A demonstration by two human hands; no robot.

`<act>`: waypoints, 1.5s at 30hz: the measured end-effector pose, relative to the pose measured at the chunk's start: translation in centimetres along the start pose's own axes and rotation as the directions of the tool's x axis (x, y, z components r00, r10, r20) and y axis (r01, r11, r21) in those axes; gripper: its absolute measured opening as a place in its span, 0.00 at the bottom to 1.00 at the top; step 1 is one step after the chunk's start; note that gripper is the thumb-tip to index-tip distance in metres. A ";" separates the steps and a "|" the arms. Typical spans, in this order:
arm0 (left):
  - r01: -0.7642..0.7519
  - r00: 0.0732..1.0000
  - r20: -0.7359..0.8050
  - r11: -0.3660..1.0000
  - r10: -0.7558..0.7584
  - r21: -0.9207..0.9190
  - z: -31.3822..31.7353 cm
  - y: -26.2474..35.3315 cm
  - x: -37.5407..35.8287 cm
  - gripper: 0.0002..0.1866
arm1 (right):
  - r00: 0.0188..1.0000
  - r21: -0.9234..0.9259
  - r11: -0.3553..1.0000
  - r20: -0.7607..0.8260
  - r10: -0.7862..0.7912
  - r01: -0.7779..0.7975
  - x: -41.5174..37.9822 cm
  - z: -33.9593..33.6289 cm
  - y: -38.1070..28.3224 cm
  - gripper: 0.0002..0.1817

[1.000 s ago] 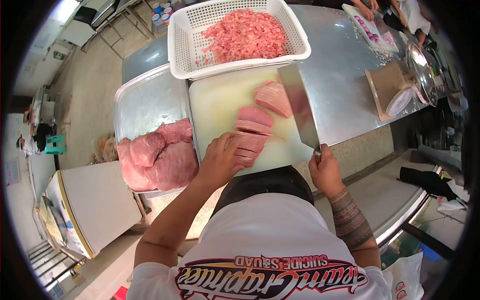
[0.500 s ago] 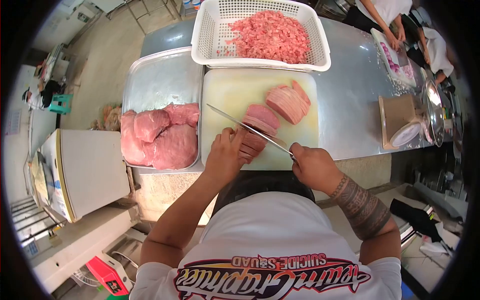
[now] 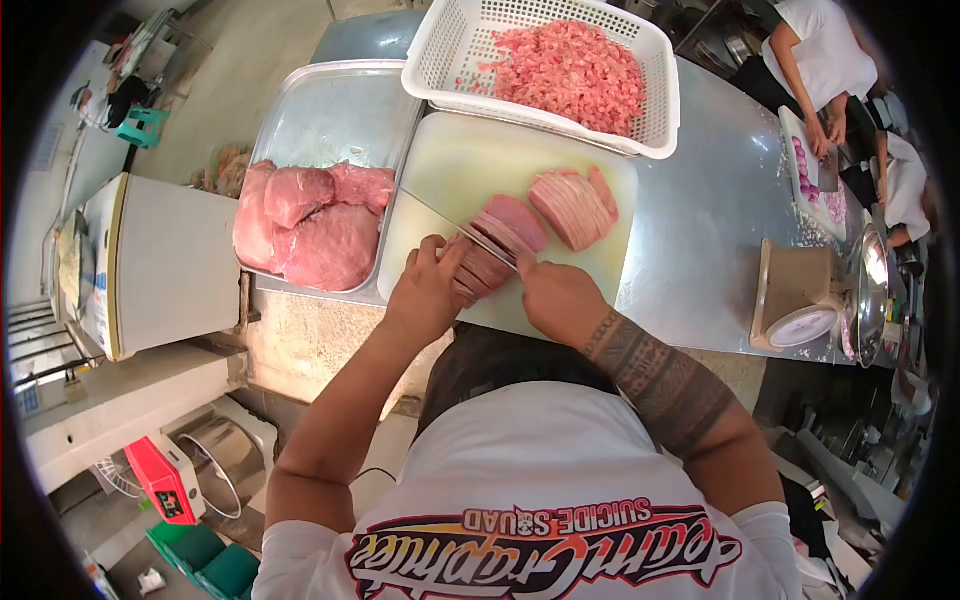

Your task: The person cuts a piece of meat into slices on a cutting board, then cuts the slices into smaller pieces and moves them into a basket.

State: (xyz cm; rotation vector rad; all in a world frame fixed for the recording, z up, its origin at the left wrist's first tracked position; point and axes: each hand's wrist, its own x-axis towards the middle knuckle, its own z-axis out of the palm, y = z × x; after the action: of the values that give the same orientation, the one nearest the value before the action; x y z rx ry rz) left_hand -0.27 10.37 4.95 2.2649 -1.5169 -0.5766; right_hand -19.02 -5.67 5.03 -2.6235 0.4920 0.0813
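My right hand (image 3: 562,302) is closed round the handle of a long knife (image 3: 432,213), its blade slanting up and left across a partly sliced piece of raw meat (image 3: 485,270). My left hand (image 3: 425,290) holds the near-left end of this meat with bent fingers, close beside the blade. The meat rests on a pale cutting board (image 3: 450,150). Farther right on the same board leans a stack of meat slices (image 3: 572,210), touched by neither hand. The knife's handle is mostly hidden in my fist.
Left of the board, a metal tray (image 3: 335,105) bears large raw meat chunks (image 3: 330,240). A white perforated basket (image 3: 440,65) of diced meat (image 3: 570,75) stands behind. At right are a scale (image 3: 795,300) and a co-worker's hands (image 3: 825,130) over chopped onions (image 3: 808,175).
My right hand and the knife have moved left and forward, so the fist is now closer to the meat. My left hand keeps its hold. The whole view has turned a little.
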 end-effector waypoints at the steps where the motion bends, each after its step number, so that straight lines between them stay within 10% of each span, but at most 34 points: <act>1: -0.009 1.000 -0.004 1.000 0.009 0.002 0.1 -0.1 -0.1 0.49 | 1.000 0.018 1.000 0.014 0.021 -0.021 0.3 -0.3 0.1 0.14; 11: -0.173 0.915 -0.346 0.976 0.209 0.133 4.2 0.6 -0.8 0.55 | 0.951 0.083 0.957 0.168 0.260 -0.276 -5.4 -3.2 4.0 0.12; 29: 0.049 0.840 -0.542 0.998 -0.024 0.031 3.7 -3.4 7.0 0.37 | 0.893 0.151 0.880 0.104 0.438 -0.450 -10.0 -1.5 2.5 0.11; 33: 0.314 0.924 -0.181 0.939 -0.337 -0.140 -1.5 -6.8 14.1 0.42 | 0.890 0.145 0.878 0.073 0.450 -0.456 -10.1 -1.4 2.0 0.11; 36: 0.471 0.809 0.524 0.828 -0.267 -0.305 -6.9 -6.7 19.5 0.48 | 0.894 0.141 0.882 0.053 0.446 -0.449 -10.0 -1.7 1.6 0.11; 40: 0.500 0.596 0.637 0.847 -0.489 0.183 -10.8 -3.6 24.3 0.57 | 0.899 0.117 0.891 0.051 0.436 -0.439 -9.8 -2.1 1.6 0.11; 45: 0.337 0.772 0.555 0.940 -0.309 0.056 -12.4 -3.4 22.2 0.63 | 0.880 0.138 0.870 0.041 0.473 -0.474 -9.8 -2.2 0.8 0.10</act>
State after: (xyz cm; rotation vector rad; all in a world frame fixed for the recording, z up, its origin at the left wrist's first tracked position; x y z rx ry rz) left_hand 16.41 -8.23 10.84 2.4643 -1.3039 -1.4731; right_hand -28.56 -4.13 7.95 -2.3043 1.0910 0.2017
